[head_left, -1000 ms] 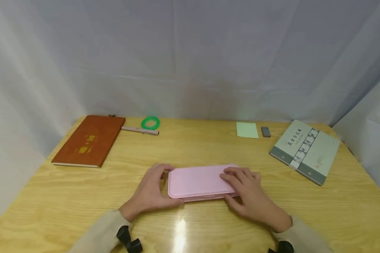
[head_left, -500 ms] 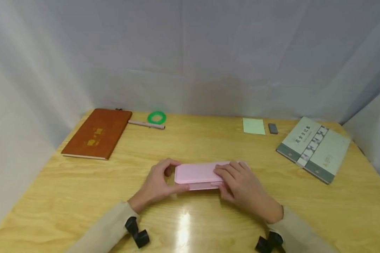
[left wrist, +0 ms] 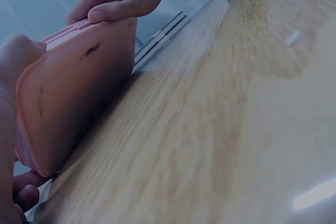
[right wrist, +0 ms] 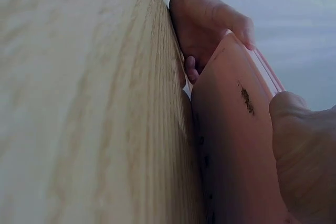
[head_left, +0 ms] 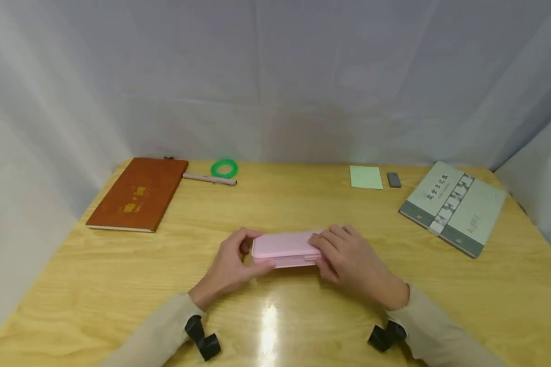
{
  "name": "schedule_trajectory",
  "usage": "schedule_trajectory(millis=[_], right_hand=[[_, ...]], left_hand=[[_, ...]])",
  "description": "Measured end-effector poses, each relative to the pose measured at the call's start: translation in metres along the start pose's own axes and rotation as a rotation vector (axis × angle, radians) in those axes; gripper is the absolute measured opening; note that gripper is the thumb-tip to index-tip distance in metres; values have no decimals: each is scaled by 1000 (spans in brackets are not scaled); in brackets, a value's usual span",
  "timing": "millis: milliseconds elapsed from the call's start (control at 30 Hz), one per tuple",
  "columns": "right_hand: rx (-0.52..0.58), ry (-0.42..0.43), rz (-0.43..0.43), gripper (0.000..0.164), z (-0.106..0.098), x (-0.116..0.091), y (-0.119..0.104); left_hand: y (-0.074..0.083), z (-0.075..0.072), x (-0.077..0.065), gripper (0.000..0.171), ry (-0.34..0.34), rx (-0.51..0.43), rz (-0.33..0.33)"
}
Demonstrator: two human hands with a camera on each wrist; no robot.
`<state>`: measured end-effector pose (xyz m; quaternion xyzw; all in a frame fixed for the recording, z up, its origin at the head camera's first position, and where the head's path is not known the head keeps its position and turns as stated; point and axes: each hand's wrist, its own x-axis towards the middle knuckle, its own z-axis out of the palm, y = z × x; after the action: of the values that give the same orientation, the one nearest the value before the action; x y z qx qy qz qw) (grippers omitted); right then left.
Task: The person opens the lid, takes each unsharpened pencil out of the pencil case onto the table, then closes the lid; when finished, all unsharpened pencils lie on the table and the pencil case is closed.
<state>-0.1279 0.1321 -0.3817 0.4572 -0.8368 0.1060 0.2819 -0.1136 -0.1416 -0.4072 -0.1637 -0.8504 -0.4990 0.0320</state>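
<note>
A pink pencil case (head_left: 282,245) stands tilted on the table, its near edge raised and its far edge at the wood. My left hand (head_left: 231,259) grips its left end, thumb on the front edge and fingers behind. Over the right part lies my right hand (head_left: 355,262), fingers curled on the lid and thumb at the front beside the clasp. The lid looks closed. In the left wrist view the underside of the pencil case (left wrist: 84,87) shows dark smudges. The right wrist view shows the same underside (right wrist: 231,124); the right hand hides the case's right end.
A brown notebook (head_left: 140,193) lies at the left, with a pen (head_left: 208,179) and a green ring (head_left: 224,168) beside it. At the back right are a pale green sticky-note pad (head_left: 366,177), a small grey block (head_left: 394,180) and a grey-green account book (head_left: 454,209).
The pencil case's front edge has come up, tilting the case. My right hand has moved left to the clasp and grips more tightly. The left hand keeps its hold. The head view has shifted slightly.
</note>
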Motion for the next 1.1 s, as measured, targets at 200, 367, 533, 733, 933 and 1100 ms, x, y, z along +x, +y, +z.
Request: schedule_trajectory(millis=[200,367,533,733,933,1100], right_hand=[[-24,-25,-21,51,-3,2,1],[0,-43,0,48,-6,1,1],[78,-42,9,39,-9,1,3],[117,103,-67,45,-9,13,20],[278,-49,58,19,-22,40,45],[572,-341,324,14,-28,67,78]], left_hand=[[1,0,1,56,-5,-25,-18],[3,1,1,58,-16,-10,-39],[3,-1,1,63,-23,2,-42],[1,-2,1,90,-74,65,21],[-1,-1,0,115,-81,140,100],[-2,2,2,130,-78,132,108]])
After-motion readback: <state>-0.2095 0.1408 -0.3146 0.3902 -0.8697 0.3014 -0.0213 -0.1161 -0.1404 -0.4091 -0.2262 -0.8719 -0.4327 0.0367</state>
